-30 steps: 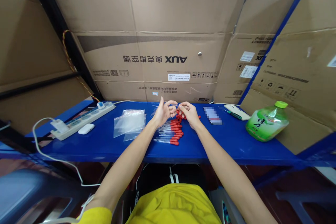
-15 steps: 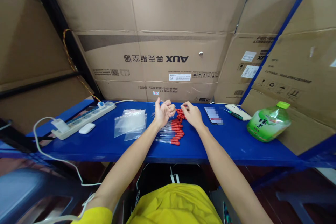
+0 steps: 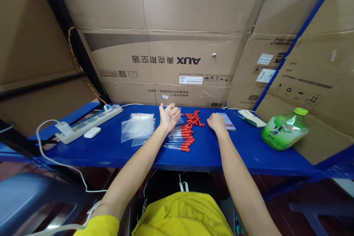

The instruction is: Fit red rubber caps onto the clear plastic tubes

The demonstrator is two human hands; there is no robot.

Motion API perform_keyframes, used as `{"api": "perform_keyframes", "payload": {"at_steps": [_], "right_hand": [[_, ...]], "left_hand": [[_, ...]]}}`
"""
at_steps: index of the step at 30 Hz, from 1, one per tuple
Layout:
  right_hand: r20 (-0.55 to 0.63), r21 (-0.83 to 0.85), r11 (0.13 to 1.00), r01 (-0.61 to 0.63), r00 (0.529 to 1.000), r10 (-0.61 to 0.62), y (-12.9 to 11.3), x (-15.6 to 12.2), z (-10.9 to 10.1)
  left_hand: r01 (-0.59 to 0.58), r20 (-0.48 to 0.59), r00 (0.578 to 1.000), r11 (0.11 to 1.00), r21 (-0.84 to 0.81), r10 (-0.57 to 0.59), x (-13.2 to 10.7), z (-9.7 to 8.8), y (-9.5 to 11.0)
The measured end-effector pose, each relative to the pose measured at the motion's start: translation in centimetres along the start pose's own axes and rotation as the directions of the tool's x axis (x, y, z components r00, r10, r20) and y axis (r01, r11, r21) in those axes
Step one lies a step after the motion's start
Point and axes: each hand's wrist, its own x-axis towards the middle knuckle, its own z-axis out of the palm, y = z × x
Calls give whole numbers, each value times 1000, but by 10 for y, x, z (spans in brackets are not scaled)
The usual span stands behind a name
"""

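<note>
My left hand (image 3: 169, 115) is turned palm up with its fingers curled round a dropper; thin clear tube shows beyond the thumb and a red tip pokes out past the fingers. Below it lies a row of droppers (image 3: 181, 141), clear tubes to the left, red bulbs to the right. A loose pile of red rubber bulbs (image 3: 193, 118) sits between my hands. My right hand (image 3: 217, 122) is closed at the left edge of a phone (image 3: 229, 121), covering part of it. Whatever its fingers hold is hidden.
Clear plastic bags (image 3: 139, 129) lie left of the droppers. Farther left are a power strip (image 3: 91, 123) and a white earbud case (image 3: 92, 132). To the right are a green-handled tool (image 3: 247, 120), a pale flat object (image 3: 256, 118) and a green tea bottle (image 3: 284, 129). Cardboard (image 3: 166, 14) walls the back.
My right hand has moved right, from the red bulbs to the phone's left edge, uncovering the pile. My left hand has barely moved. The view has shifted slightly.
</note>
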Motion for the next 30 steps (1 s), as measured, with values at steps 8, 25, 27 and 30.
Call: {"api": "perform_keyframes", "payload": {"at_steps": [8,25,27,30], "right_hand": [[-128,845,486,223,967,-221,-42,-3,13],[-101,827,458,326,888,-449,-71,-34,22],[-130,794,482,370,878,-460,-71,-36,20],[-172,769,495,405,877,-449,-72,-37,20]], "left_hand": [[63,2,998,994,91,-63,-5,9,-2],[75,43,996,987,145,-82,-9,15,-11],[87,36,995,983,163,-94,-9,17,-11],[109,13,994,980,164,-112,-9,19,-12]]}}
